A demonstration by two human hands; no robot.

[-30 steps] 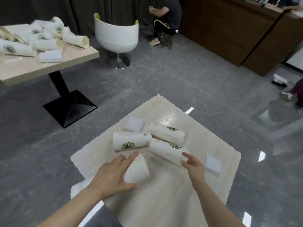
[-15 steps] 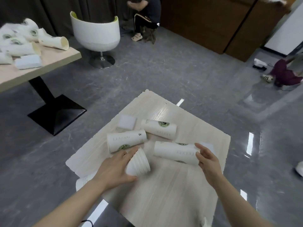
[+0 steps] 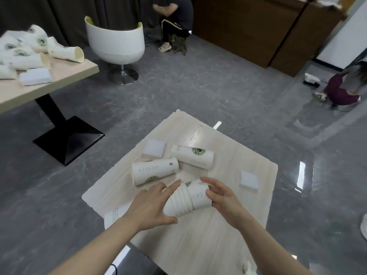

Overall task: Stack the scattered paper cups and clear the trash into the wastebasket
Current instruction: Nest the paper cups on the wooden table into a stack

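Observation:
On the light wooden table, my left hand grips a stack of white paper cups lying on its side. My right hand holds another white cup whose end sits inside the stack's mouth. Two more cups with green logos lie on their sides further back, one just beyond my left hand and one to its right. A white square of trash lies behind them and another lies to the right. No wastebasket is in view.
A second table at the left holds several more cups and a white pad. A white swivel chair stands beyond. Two people crouch on the grey floor, one at the back, one at the right. A wooden counter lines the back.
My right hand has carried its cup leftward and pushed it into the stack held by my left hand. The white square it covered now lies exposed at the right.

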